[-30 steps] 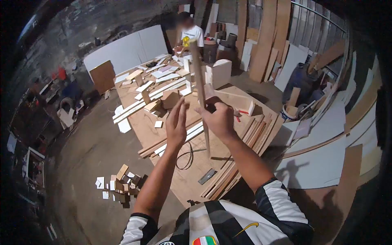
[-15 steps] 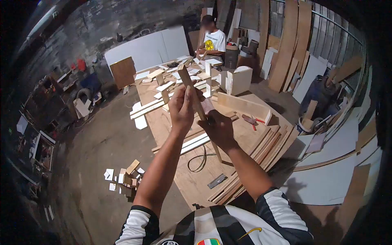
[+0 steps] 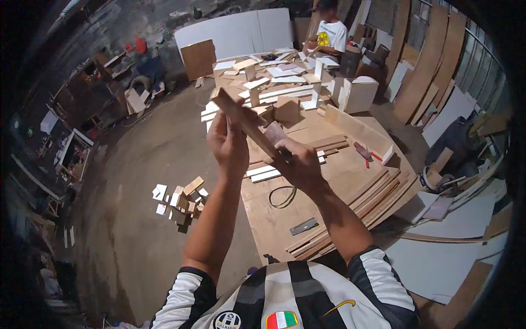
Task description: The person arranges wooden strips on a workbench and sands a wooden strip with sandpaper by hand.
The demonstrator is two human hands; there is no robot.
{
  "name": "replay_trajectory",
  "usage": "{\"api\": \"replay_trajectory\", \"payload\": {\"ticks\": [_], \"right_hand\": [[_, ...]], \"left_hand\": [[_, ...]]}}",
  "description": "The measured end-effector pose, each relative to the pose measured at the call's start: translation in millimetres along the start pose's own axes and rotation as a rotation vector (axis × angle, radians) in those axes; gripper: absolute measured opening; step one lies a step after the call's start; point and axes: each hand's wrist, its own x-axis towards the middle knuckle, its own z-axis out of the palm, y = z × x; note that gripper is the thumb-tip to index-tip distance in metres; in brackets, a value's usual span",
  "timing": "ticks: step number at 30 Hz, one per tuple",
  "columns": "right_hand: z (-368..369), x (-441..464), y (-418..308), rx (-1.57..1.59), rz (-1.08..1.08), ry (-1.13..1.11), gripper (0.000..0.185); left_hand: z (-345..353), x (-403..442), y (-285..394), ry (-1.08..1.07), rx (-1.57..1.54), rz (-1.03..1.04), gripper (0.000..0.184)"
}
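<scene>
A long, narrow wooden strip [image 3: 249, 129] is held slantwise above the workbench, its upper end pointing left and away from me. My left hand [image 3: 227, 141] is closed around the strip near that upper end. Lower down, my right hand [image 3: 301, 166] grips the same strip, its fingers partly hidden. A pale pinkish sheet [image 3: 275, 132] shows beside the right hand's fingers; whether the hand holds it I cannot tell. Beneath the hands, a thin dark cord loop [image 3: 282, 197] and a flat grey metal piece [image 3: 303, 226] lie on the plywood workbench [image 3: 260, 216].
Wooden strips [image 3: 356, 211] are stacked along the bench's right side, near red-handled pliers [image 3: 364, 153] and a long board assembly [image 3: 359, 131]. White and brown offcuts [image 3: 285, 71] crowd the far end, where another person [image 3: 329, 38] sits. Wood blocks [image 3: 183, 203] lie on the floor at left.
The strip has tilted further left, and its upper end is lower. My left hand has shifted left and down with it. The whole view has swung somewhat left.
</scene>
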Motion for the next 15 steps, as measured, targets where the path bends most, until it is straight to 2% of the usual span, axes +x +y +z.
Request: {"api": "replay_trajectory", "payload": {"ticks": [2,4,6,8,10,11,15], "right_hand": [[9.4,-1.0,-3.1,0.052,-0.034,-0.026,0.038],[19.5,-1.2,-7.5,0.043,-0.065,-0.01,0.04],[25.8,-1.0,-9.6,-0.037,-0.121,-0.005,0.04],[31.7,-1.4,-12.6,0.005,-0.12,-0.017,0.034],[40.9,-2.8,-11.1,0.068,-0.11,-0.011,0.024],[41.4,-3.7,-12.2,0.053,-0.097,-0.058,0.017],[48.2,-12.1,-4.5,0.158,-0.118,-0.125,0.015]], "left_hand": [[-12.2,-21.2,-2.6,0.06,0.157,-0.003,0.052],[-22.6,-42.3,-10.8,0.062,0.142,0.031,0.049],[-28.8,-65.8,-13.8,0.13,0.446,-0.045,0.043],[-40.7,-88.9,-18.2,0.158,0.554,-0.096,0.038],[-46.9,-105.1,-20.8,0.102,0.802,-0.094,0.035],[-49.5,-110.0,-22.4,0.09,0.901,-0.014,0.035],[-50.4,-128.8,-17.4,0.199,0.966,-0.128,0.038]]}}
